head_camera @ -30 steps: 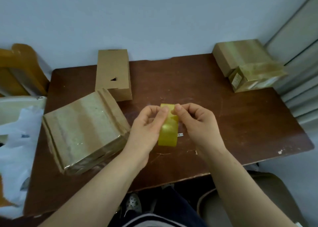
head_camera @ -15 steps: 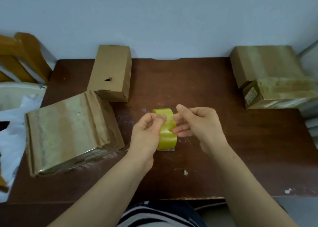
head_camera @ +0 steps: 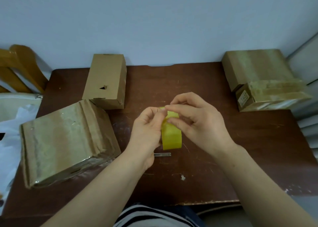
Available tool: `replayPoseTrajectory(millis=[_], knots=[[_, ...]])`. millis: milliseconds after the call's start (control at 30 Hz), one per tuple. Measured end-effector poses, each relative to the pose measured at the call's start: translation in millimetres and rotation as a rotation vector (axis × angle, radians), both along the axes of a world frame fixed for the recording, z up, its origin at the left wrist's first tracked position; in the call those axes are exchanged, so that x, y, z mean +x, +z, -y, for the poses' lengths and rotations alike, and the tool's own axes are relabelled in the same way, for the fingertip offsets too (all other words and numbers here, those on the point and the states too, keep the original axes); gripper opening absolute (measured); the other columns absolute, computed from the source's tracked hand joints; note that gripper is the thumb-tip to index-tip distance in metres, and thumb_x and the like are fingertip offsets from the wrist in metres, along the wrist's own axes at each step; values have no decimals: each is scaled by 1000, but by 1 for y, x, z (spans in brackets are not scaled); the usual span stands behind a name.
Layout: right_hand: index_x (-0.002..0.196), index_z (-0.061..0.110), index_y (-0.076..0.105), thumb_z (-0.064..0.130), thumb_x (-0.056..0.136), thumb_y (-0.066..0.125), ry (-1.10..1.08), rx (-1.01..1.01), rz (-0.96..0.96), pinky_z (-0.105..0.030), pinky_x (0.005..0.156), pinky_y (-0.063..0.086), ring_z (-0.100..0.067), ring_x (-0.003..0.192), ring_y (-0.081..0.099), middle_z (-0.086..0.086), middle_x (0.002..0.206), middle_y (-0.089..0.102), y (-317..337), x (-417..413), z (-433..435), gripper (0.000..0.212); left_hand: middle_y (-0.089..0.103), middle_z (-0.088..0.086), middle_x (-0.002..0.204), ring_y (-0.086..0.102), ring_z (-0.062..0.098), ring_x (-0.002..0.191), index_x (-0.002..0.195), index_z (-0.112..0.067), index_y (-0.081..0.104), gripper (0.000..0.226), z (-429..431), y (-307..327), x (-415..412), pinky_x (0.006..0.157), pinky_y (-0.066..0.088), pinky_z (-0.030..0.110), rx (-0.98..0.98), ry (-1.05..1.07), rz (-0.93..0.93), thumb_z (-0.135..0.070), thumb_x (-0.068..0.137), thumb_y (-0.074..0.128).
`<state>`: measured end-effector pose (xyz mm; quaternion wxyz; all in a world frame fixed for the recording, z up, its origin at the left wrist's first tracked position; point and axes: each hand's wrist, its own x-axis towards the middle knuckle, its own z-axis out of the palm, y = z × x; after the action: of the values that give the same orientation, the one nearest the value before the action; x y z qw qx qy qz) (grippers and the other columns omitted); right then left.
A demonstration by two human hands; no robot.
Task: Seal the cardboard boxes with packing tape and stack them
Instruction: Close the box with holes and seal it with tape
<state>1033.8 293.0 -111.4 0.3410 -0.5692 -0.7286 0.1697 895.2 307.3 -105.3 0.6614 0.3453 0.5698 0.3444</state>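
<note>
Over the middle of the dark brown table (head_camera: 189, 82), both hands hold a roll of yellow packing tape (head_camera: 172, 135), which stands on edge with its broad band facing the camera. The left hand (head_camera: 146, 132) grips the roll from its left side, fingers curled in and thumb and forefinger meeting at the top of the band. The right hand (head_camera: 199, 123) comes in from the other side, its thumb and forefinger pinched together on the top edge of the tape, touching the left fingertips, while its other fingers curl against the roll's right side. Just below the roll, a thin metal strip (head_camera: 162, 154) lies flat on the table, partly hidden by the left wrist. To the left sits a large taped box (head_camera: 65, 140), glossy with tape and creased on top, and just beyond it a plain cardboard box (head_camera: 105, 82) with a small torn notch in its top face; their corners look close to touching. At the far right corner, a smaller taped box (head_camera: 268, 96) with a label on its end lies against the near side of a larger box (head_camera: 254, 67); whether it rests on it or in front of it cannot be told. A wooden chair (head_camera: 20, 68) and a white plastic bag (head_camera: 10, 123) show at the left edge.
</note>
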Motion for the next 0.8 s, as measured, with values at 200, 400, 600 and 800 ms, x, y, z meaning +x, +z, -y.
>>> replayPoseTrajectory(millis=[200, 400, 600, 800], knots=[[105, 17, 75, 23, 83, 74, -8, -2, 93, -40, 62, 55, -12, 85, 62, 5, 105, 67, 6, -6, -4, 22, 65, 13, 92, 65, 26, 85, 78, -23, 61, 26, -1, 4, -9, 78, 55, 52, -46, -18, 21, -37, 96, 51], [96, 11, 77, 21, 85, 67, 50, 127, 270, -40, 48, 53, -25, 82, 64, -4, 98, 70, 9, -16, -5, 18, 69, 9, 100, 66, 22, 88, 96, -19, 63, 17, -4, 4, -21, 64, 54, 36, -101, -20, 61, -30, 92, 50], [86, 8, 76, 13, 86, 70, 64, 268, 308, -37, 48, 53, -24, 75, 67, -4, 90, 71, 5, -22, -6, 9, 67, 7, 88, 68, 20, 86, 104, -11, 60, 36, 4, 5, -31, 85, 56, 44, -16, -116, 32, 12, 77, 67], [85, 6, 76, 8, 82, 72, 66, 329, 285, -35, 48, 53, -23, 73, 67, -6, 91, 72, -5, -24, 1, 6, 72, 11, 87, 69, 28, 88, 111, -24, 45, 64, -14, 5, -56, 88, 54, 50, -112, -101, 52, 15, 68, 72]])
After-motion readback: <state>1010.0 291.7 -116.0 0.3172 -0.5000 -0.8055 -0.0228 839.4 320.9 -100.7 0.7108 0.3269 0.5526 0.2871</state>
